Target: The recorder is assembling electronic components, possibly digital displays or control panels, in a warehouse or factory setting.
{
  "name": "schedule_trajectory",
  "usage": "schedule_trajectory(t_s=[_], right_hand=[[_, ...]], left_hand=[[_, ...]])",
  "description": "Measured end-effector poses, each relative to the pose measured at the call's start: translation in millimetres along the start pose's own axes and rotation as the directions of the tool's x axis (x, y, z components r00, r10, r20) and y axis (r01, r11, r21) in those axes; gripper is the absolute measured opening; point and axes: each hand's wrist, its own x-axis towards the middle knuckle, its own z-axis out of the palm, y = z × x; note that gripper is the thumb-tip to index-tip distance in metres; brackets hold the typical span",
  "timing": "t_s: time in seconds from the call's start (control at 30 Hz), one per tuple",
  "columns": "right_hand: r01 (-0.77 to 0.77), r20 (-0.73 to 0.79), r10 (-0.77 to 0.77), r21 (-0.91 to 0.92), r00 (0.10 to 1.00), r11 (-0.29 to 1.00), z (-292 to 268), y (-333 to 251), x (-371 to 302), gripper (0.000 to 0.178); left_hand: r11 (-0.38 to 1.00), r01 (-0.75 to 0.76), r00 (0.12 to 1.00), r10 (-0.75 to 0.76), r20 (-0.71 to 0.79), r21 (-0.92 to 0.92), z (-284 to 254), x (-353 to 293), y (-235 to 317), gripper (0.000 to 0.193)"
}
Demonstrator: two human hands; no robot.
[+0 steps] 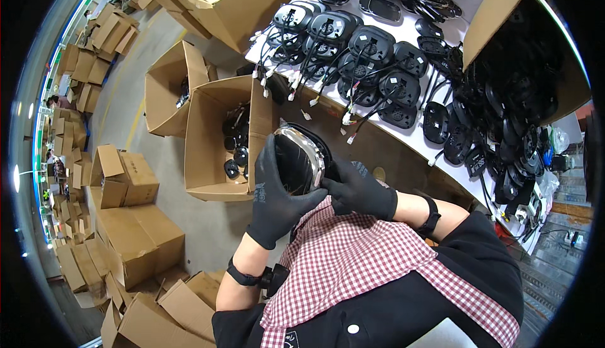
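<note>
Presently, the left hand [272, 200] is cupping the chrome-trimmed black housing [295, 165], thumb and fingers spread; the right hand [364, 192] is gripping its right edge, fingers bent. Both are holding it before the checked apron [356, 250].

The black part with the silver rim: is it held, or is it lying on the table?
Held: the left hand grips the black part at its left, and the right hand meets its lower right.
</note>
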Motion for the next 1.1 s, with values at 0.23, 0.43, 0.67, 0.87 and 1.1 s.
schedule_trajectory(t_s=[0.23,0.43,0.67,0.87,1.1], right_hand=[[-0.030,0.110,0.007,0.209,0.994,0.977,-6.5,5.5,4.4,0.043],[-0.229,0.427,0.049,0.381,0.903,0.896,-35.9,-27.6,6.4,0.047],[-0.384,0.096,0.372,0.215,0.923,0.898,-25.3,-24.8,6.6,0.047],[-0.497,0.152,0.493,0.496,0.857,0.712,-21.1,-23.0,-11.8,0.046],[-0.553,0.244,0.544,0.647,0.803,0.526,-18.1,-20.5,-23.3,0.043]], left_hand=[[0.995,-0.053,0.999,0.054,-0.005,0.082,-3.4,1.5,0.4,0.117],[0.999,0.031,0.999,-0.031,0.022,-0.022,-2.1,3.0,2.8,0.117],[0.981,0.148,0.987,-0.154,-0.042,-0.126,1.0,5.2,2.8,0.102],[0.611,0.375,0.878,-0.476,0.055,-0.697,4.3,-5.4,-14.8,0.043],[0.604,0.433,0.881,-0.442,0.171,-0.669,6.5,-9.7,-21.3,0.044]])
